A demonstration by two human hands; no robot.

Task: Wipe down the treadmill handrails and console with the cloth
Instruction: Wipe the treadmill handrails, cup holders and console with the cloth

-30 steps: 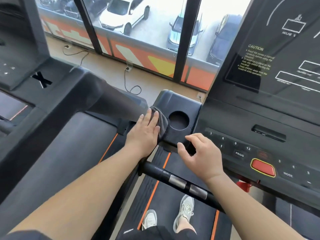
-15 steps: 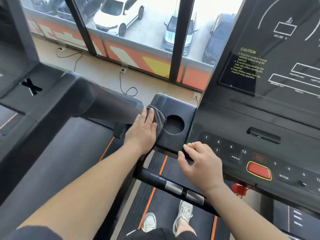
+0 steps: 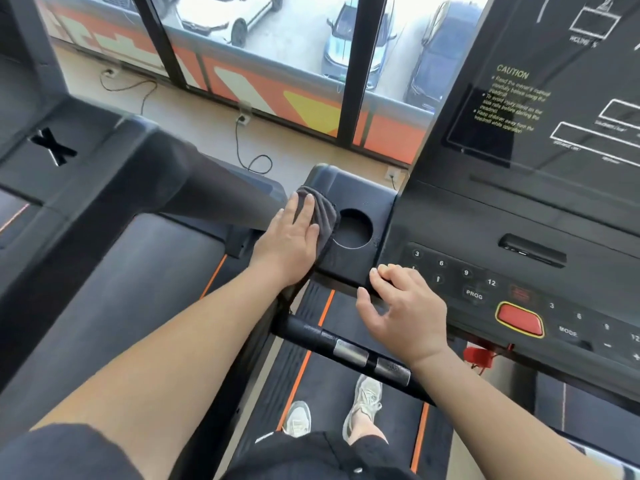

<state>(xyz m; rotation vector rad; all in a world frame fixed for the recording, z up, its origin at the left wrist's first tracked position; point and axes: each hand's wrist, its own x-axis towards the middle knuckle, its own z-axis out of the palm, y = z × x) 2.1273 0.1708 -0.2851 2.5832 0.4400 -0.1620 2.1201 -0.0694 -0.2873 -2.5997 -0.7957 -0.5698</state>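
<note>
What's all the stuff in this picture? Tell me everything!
cloth: one, dark grey, on the tray beside the cup hole
cup hole: one, black, in the tray
console: one, black, on the right
red button: one, yellow-rimmed, on the console
handrail: one, black with silver plates, below the console
belt: one, black with orange stripes, underfoot
cable: one, black, lying by the window
cars: at least three, white, silver-blue, dark blue, outside
shoes: two, grey, on the belt
left hand: one, flat on the cloth
right hand: one, holding the console's front edge

Cloth [image 3: 325, 220] on treadmill console tray [image 3: 360, 192]
</note>
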